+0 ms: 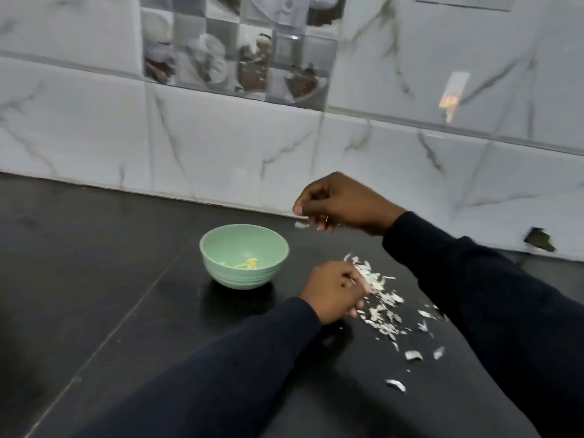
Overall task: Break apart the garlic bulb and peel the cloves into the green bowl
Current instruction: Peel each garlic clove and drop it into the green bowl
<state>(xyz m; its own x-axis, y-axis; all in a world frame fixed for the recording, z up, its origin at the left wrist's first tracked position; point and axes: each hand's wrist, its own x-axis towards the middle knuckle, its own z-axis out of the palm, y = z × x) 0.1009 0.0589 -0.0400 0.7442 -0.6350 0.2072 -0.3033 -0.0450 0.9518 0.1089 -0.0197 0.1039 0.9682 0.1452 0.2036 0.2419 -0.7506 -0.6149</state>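
Nearby, green bowl sits beside left hand.

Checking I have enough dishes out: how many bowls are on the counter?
1. The green bowl stands on the black counter, left of the left hand and the peel scraps. The sleeves could hide another.

Matt bowl, glossy tiles

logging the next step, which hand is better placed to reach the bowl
Left, probably. The left hand sits low just right of the bowl, while the right hand is raised farther back with a peel scrap just below its fingertips.
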